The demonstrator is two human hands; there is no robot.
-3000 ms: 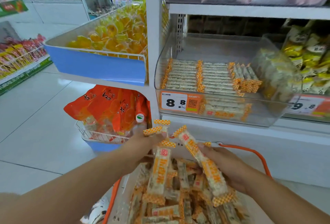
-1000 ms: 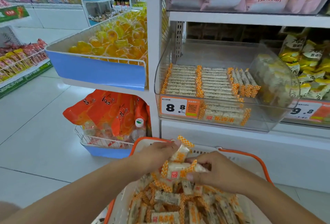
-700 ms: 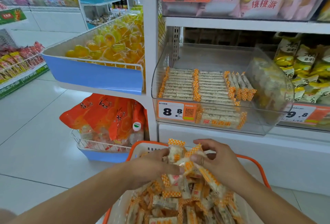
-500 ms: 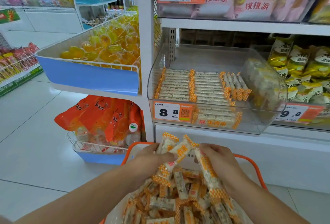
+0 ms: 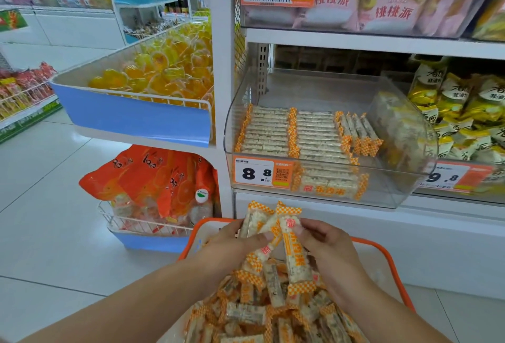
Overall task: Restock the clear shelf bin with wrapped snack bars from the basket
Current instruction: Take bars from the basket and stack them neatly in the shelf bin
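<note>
**Both hands holding bars over the basket**

I see my left hand (image 5: pixel 232 244) and right hand (image 5: pixel 325 244) raised above the orange-rimmed basket (image 5: pixel 393 269), each grip closed on wrapped snack bars (image 5: pixel 293 252): the left pinches a small fanned bunch, the right grasps one upright bar touching that bunch. More bars lie heaped in the basket below. The clear shelf bin (image 5: pixel 404 124) sits above, just behind the hands, with bars laid in neat rows across its left and middle part. An 8.8 price tag (image 5: pixel 262 174) is on its front.
</note>
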